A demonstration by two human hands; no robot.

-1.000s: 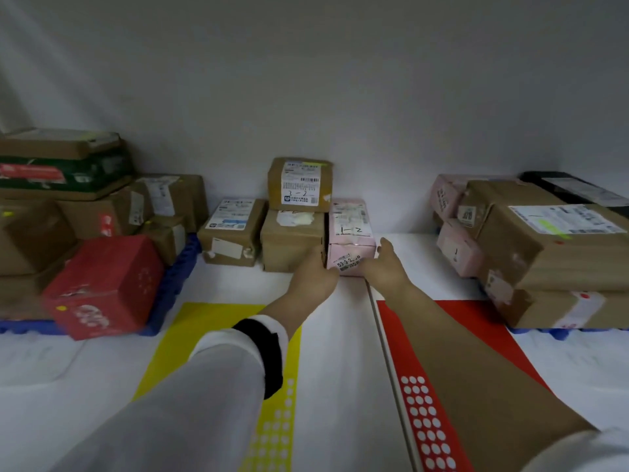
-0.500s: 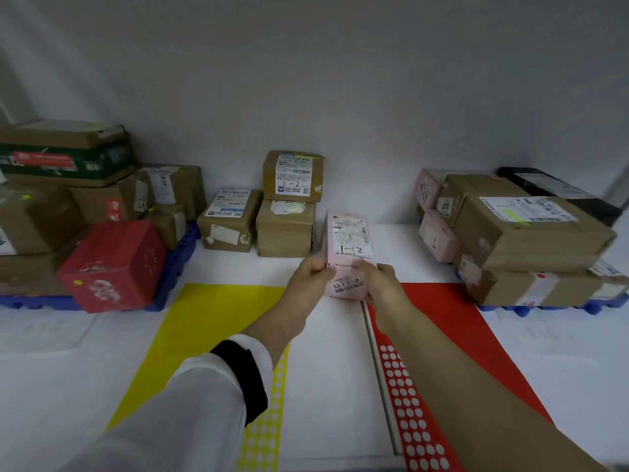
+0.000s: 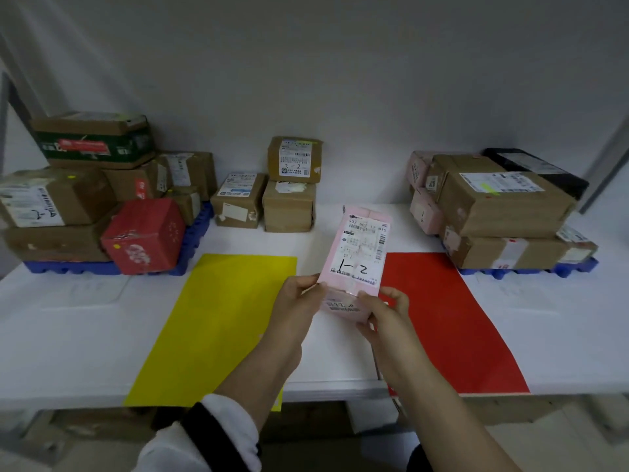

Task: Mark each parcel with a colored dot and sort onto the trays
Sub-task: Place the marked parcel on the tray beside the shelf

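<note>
Two hands are gripping the one pink parcel [image 3: 357,260] by its near end: your left hand [image 3: 299,301] is curling round the left corner and your right hand [image 3: 384,311] is pinching the right corner. The long body is sticking out unsupported toward the far side, and it seems to be lifted off the table [image 3: 68,335], between the yellow sheet [image 3: 221,318] and the red sheet [image 3: 442,318]. That is where the trouble is lying (a grip at one end is letting the weight lever against your fingertips). If either hand is letting go to reach for a dot, the parcel is likely tipping and dropping, possibly over the table's near edge, which is running just under your forearms. I cannot see any dot on the parcel, and your forearms are hiding whatever is lying by that edge, so a blind reach is risking a fumble.

Room for moving is looking generous close in: both coloured sheets are lying bare, and white tabletop is opening out to the left and right of them. Farther off it is tightening. The left tray [image 3: 68,268] is carrying a stack whose red box [image 3: 143,236] is sitting tilted at the near right corner, so a nudge there is risking a slide. The right tray [image 3: 575,267] is stacked up to its near rim. Three brown parcels [image 3: 289,209] are standing against the far wall, well apart from your hands.
</note>
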